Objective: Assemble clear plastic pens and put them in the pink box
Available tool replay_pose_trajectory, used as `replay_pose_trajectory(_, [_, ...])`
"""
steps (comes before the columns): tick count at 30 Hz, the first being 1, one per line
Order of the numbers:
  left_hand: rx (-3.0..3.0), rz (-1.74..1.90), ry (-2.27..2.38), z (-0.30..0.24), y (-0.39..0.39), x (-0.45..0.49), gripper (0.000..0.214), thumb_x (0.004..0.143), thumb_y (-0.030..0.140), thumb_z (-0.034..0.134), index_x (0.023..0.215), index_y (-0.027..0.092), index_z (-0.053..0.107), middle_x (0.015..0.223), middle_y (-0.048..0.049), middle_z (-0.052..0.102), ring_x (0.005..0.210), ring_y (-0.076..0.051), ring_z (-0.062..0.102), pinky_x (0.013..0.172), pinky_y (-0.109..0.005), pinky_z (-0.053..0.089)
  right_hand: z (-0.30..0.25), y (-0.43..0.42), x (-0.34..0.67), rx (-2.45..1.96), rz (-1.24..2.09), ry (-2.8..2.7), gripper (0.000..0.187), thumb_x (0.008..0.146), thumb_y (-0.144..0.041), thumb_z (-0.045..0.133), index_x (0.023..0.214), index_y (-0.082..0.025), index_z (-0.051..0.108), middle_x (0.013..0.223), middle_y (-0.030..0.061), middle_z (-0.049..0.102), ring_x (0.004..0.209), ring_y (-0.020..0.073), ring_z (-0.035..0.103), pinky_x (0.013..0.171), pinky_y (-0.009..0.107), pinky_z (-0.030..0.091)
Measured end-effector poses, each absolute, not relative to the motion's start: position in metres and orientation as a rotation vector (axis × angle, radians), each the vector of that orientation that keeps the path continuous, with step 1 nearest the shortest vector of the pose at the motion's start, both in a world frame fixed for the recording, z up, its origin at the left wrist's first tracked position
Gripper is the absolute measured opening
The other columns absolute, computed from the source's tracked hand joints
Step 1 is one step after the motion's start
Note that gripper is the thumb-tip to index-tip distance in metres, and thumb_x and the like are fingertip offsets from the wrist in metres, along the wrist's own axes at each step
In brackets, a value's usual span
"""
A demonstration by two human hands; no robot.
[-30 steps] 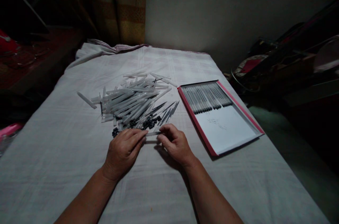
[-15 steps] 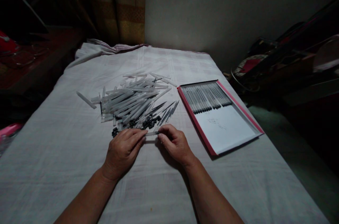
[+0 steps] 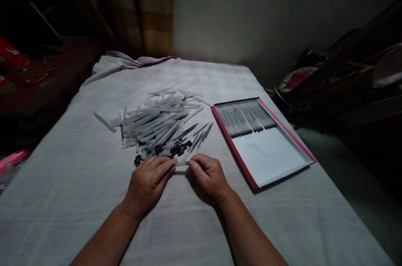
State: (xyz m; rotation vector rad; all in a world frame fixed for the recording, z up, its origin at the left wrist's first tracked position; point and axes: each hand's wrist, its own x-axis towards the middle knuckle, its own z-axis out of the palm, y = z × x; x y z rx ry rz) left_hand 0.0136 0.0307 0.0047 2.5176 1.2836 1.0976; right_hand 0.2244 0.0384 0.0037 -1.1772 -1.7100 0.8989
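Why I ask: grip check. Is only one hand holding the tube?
No, the left hand and right hand grip the tube from opposite sides.

One bare left hand and one bare right hand, lower centre, share one thin clear plastic tube; right of centre lies one shallow red-sided box with over a dozen slender clear black-ended sticks; mid-frame, dozens of translucent plastic barrels and many small black caps overlap, defying exact count

left hand + right hand: pinching pen tube | pen parts heap beyond | red-edged box right
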Motion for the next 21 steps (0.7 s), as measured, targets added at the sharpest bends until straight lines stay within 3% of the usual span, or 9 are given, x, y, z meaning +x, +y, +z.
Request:
replay_pose_trajectory(4, [2.511, 1.090, 1.275, 0.0056, 0.0302, 0.0140, 0.020, 0.093, 0.020, 0.062, 0.111, 0.021, 0.068, 0.096, -0.0061, 0.074, 0.085, -0.019, 0.067, 0.075, -0.030, 0.052, 0.0028, 0.0387, 0.2247, -1.199, 0.874, -1.723, 0.031, 0.094, -0.030, 0.051, 0.067, -0.019, 0.061, 0.060, -0.0005, 0.058, 0.057, 0.0120, 0.056, 0.056, 0.022, 0.040])
replay_pose_trajectory(9, [2.486, 1.118, 1.274, 0.0062, 0.0306, 0.0142, 0.019, 0.093, 0.019, 0.061, 0.111, 0.020, 0.067, 0.096, -0.0064, 0.073, 0.085, -0.018, 0.066, 0.076, -0.030, 0.052, 0.0049, 0.0381, 0.2248, -1.185, 0.913, -1.754, 0.026, 0.094, -0.030, 0.050, 0.074, -0.019, 0.062, 0.064, -0.0001, 0.061, 0.060, 0.0124, 0.057, 0.059, 0.022, 0.042])
replay_pose_trajectory(21, [2.508, 1.141, 1.274, 0.0036, 0.0316, 0.0132, 0.023, 0.092, 0.018, 0.062, 0.114, 0.021, 0.067, 0.097, -0.0065, 0.073, 0.086, -0.019, 0.066, 0.076, -0.030, 0.052, 0.0000, 0.0387, 0.2235, -1.237, 0.925, -1.738, 0.032, 0.095, -0.034, 0.048, 0.069, -0.019, 0.061, 0.063, 0.0003, 0.061, 0.059, 0.0130, 0.058, 0.058, 0.022, 0.042])
